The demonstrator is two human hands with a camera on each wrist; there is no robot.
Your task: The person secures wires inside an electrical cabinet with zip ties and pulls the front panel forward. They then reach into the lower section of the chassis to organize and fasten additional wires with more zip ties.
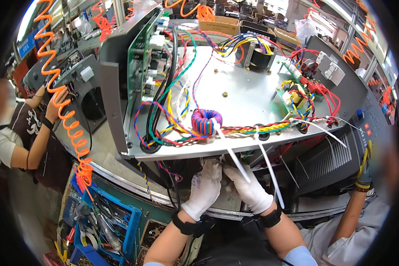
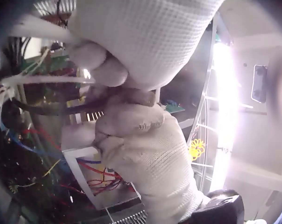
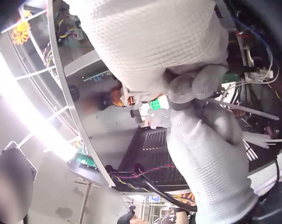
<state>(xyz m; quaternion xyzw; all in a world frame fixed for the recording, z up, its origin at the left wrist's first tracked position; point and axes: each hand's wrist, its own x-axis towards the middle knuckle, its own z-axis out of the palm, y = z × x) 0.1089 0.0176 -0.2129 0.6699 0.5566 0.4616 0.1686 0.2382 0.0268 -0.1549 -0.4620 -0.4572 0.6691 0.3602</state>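
Below the front edge of an open metal chassis point(image 1: 199, 155), my white-gloved left hand point(image 1: 205, 185) and white-gloved right hand point(image 1: 248, 186) meet at the fingertips. In the left wrist view, a black cable point(image 2: 57, 110) runs in between the curled fingers of both hands, which pinch it. Gloves hide most of the held part. White cable ties point(image 3: 253, 109) stick out close beside the fingers. Above the hands, a toroid coil point(image 1: 207, 121) wound in blue and red wire sits at the chassis edge. Long cable-tie tails point(image 1: 270, 173) hang down in front of the right hand.
A green circuit board point(image 1: 137, 62) stands at the chassis's left. Twisted wires point(image 1: 252, 130) run along its front edge. At lower left is a blue tool tray point(image 1: 135, 217). An orange coiled hose point(image 1: 71, 119) hangs at left. One person works on each side.
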